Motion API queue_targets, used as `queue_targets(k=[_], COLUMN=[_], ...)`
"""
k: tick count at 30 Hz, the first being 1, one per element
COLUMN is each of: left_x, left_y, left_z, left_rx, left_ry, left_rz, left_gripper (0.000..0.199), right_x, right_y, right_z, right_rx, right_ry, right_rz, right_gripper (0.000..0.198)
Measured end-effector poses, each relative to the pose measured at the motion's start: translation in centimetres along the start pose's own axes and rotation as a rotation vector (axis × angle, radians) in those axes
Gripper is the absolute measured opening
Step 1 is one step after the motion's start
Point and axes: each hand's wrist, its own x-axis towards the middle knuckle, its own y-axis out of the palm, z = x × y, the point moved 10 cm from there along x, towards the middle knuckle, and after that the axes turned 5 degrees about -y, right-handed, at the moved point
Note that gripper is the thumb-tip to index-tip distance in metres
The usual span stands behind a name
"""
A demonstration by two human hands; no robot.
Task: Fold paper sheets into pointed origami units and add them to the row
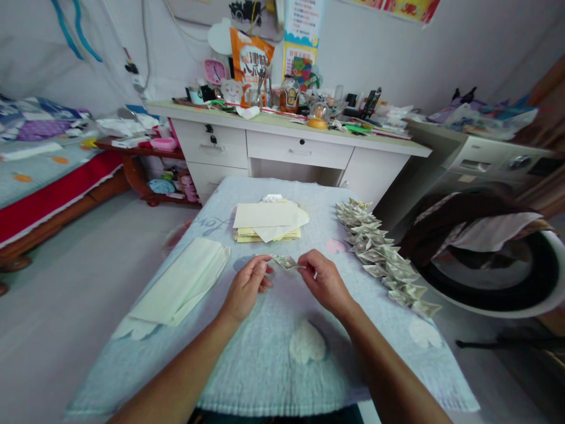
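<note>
Between my two hands, just above the blue cloth (265,330), is a small folded paper piece (286,262) with pointed ends. My left hand (251,281) pinches its left tip between thumb and forefinger. The right tip is gripped by the fingers of my right hand (325,280). Beyond my hands lies a stack of pale and yellow paper sheets (267,215). A long row of similar folded paper pieces (375,244) runs down the right side. To the left rest folded pale green sheets (183,282).
A white desk (300,150) crowded with small items stands behind the cloth-covered table. On the right is a washing machine (477,159) with its round door (547,277) open and clothes hanging out. A bed (53,165) and a low wooden shelf (145,156) stand at the left.
</note>
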Motion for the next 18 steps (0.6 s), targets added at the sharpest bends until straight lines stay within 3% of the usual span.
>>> queue_targets(k=[4,8,18], left_x=[0.1,0.2,0.4], left_y=[0.2,0.3,0.5], left_z=[0.2,0.3,0.6], left_rx=[0.032,0.056,0.125], left_ry=[-0.014,-0.022,-0.011], left_rz=[0.018,0.021,0.042], left_gripper=[0.046,0.044,0.040], right_x=[0.1,-0.7,-4.1], right_y=[-3.0,-7.7,-21.7], right_z=[0.9,0.0,-9.5], right_rx=[-0.123,-0.258,-0.560], right_ry=[0.016,0.061,0.284], right_rz=[0.023,-0.044,-0.384], right_gripper=[0.011,0.011,0.019])
